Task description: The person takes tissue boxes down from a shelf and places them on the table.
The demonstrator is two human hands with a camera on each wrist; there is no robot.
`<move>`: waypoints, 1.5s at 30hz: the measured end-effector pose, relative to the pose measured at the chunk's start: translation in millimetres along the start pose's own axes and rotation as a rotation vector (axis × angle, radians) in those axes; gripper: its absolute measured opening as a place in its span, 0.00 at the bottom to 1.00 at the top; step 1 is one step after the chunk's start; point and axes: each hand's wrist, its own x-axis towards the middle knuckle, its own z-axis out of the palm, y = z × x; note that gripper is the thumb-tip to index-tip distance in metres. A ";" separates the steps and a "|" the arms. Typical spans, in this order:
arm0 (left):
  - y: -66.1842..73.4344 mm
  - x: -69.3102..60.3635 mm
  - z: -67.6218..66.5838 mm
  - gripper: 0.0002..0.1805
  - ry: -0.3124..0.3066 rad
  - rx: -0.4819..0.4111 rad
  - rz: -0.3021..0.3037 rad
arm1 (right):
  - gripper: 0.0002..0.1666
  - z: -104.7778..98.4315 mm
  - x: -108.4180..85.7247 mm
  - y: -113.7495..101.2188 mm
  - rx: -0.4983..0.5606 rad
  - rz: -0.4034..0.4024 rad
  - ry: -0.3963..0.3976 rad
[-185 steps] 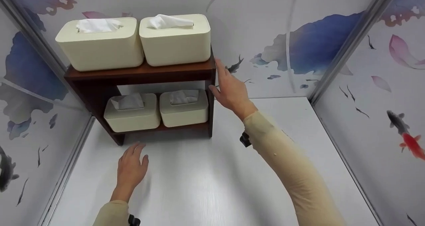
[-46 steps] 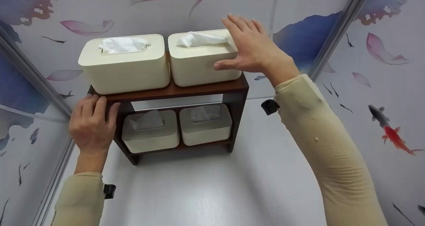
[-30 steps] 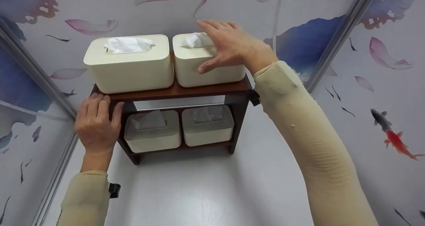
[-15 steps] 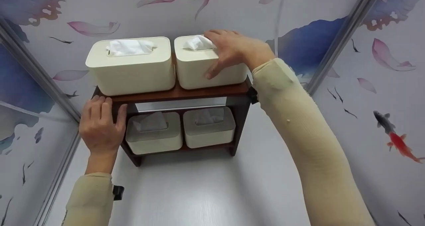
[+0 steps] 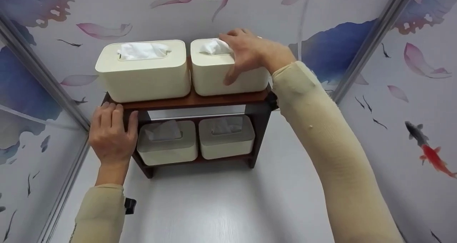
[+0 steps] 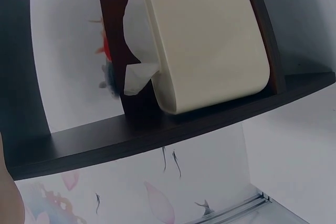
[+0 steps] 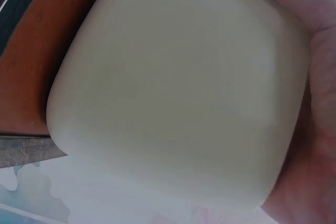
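On top of a dark brown two-tier shelf (image 5: pixel 194 99) stand two cream tissue boxes, the left one (image 5: pixel 150 85) beside the right one (image 5: pixel 210 77). My right hand (image 5: pixel 251 53) grips the right box over its top, thumb on the front face; its other fingertips are partly hidden behind. The right wrist view shows this box (image 7: pixel 173 93) close up against the palm (image 7: pixel 325 103). My left hand (image 5: pixel 113 137) rests its fingers on the shelf's upper left corner, thumb apart. A lower box (image 6: pixel 210 35) shows beyond the side panel in the left wrist view.
Two more tissue boxes, left (image 5: pixel 169 153) and right (image 5: pixel 228 148), sit side by side on the lower tier. The shelf stands on a white surface (image 5: pixel 207 203). Patterned walls (image 5: pixel 421 100) with metal corner strips enclose it.
Since the earliest frame, my left hand has come up to the shelf's corner and my right hand has left its side panel. Lately the right hand has lowered onto the upper right box and gripped it.
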 end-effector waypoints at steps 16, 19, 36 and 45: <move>0.9 0.4 2.4 0.19 0.034 -0.017 0.007 | 0.68 -9.0 -29.0 4.4 -0.063 -0.057 0.184; -1.3 3.1 3.9 0.19 0.032 -0.014 0.016 | 0.68 -12.9 -39.9 11.2 -0.058 -0.066 0.222; -9.6 21.4 3.4 0.13 -0.074 -0.017 0.145 | 0.70 -13.9 -98.7 65.6 -0.021 0.007 0.312; -9.1 18.1 7.2 0.14 -0.085 -0.011 0.134 | 0.67 3.5 -120.2 102.9 0.011 0.027 0.341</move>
